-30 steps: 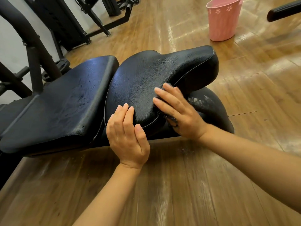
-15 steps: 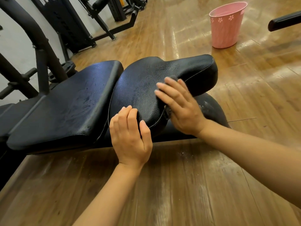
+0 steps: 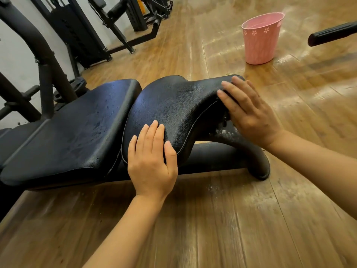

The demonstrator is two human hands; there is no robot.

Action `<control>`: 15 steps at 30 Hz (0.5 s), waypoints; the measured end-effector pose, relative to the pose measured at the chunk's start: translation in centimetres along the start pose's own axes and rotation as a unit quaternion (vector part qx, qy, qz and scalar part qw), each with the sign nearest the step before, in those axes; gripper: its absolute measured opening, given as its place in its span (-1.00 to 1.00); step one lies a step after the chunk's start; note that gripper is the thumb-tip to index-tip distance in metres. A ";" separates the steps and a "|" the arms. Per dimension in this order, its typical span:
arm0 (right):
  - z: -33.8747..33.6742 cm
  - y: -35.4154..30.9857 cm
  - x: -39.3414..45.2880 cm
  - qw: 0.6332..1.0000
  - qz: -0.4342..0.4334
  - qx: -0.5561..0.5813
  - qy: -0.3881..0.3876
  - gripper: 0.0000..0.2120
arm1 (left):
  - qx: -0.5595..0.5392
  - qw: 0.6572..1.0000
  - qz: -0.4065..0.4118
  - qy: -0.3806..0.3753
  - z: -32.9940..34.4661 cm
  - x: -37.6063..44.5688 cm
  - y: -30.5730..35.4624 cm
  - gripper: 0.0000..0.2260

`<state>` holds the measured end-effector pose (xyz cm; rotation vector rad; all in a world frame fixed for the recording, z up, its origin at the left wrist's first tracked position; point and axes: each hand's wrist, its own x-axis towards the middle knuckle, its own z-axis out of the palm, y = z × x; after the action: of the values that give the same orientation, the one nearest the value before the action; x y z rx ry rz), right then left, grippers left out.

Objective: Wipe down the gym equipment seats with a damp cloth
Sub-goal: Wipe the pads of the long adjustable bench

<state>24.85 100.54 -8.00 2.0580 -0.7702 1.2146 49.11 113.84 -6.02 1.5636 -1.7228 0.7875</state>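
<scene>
A: While the left hand (image 3: 152, 163) lies flat, fingers together, on the seat (image 3: 173, 113) at centre frame, is the cloth visible?

B: No. The right hand (image 3: 249, 113), fingers slightly spread, presses the seat's right edge. The padding looks soft but fixed, probably slick when damp; brace its near rim.

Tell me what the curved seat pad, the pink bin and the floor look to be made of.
Seat pad: black faux leather or vinyl by the look, with pebbled grain, soft sheen and a piped seam along the edge.
Pink bin: probably moulded plastic, matte, with ribbed walls and printed white flowers.
Floor: wood-look planks, glossy with glare; laminate or real wood, can't tell.
</scene>
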 end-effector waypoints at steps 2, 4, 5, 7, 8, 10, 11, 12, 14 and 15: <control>-0.1 0.1 -0.4 0.997 0.069 0.032 0.013 -0.63 | -0.003 1.000 0.000 0.009 0.1 -0.1 0.2 -0.61; 0.2 -0.4 -0.3 0.990 0.112 0.082 0.020 -0.64 | 0.002 1.000 -0.005 0.017 0.3 -0.1 0.2 -0.62; 0.5 -0.8 -0.1 0.987 0.121 0.100 0.024 -0.64 | 0.004 1.000 -0.010 0.021 0.4 -0.2 0.3 -0.62; 1.1 -1.6 0.3 0.988 0.115 0.101 0.033 -0.63 | 0.005 0.999 -0.018 0.026 0.4 -0.2 0.3 -0.62; 1.4 -1.9 0.5 0.990 0.105 0.090 0.035 -0.63 | 0.006 0.999 -0.019 0.029 0.4 -0.3 0.4 -0.62; 1.6 -2.6 1.1 0.994 0.075 0.070 0.030 -0.63 | 0.007 0.999 -0.017 0.032 0.5 -0.3 0.4 -0.62; 1.7 -3.2 1.5 0.996 0.049 0.070 0.025 -0.62 | 0.007 0.999 -0.017 0.034 0.5 -0.3 0.4 -0.62; 1.7 -4.0 2.0 0.997 0.018 0.076 0.017 -0.62 | 0.007 0.999 -0.018 0.034 0.5 -0.3 0.4 -0.62; 1.9 -5.4 3.1 0.996 -0.030 0.086 0.006 -0.63 | 0.007 0.999 -0.021 0.031 0.5 -0.3 0.4 -0.62; 1.9 -5.5 3.5 0.995 -0.044 0.085 0.004 -0.64 | 0.007 0.999 -0.020 0.029 0.4 -0.3 0.4 -0.62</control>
<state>31.38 102.01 -6.74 2.1977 -0.5820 1.2770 48.65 113.74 -6.51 1.5651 -1.6431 0.8182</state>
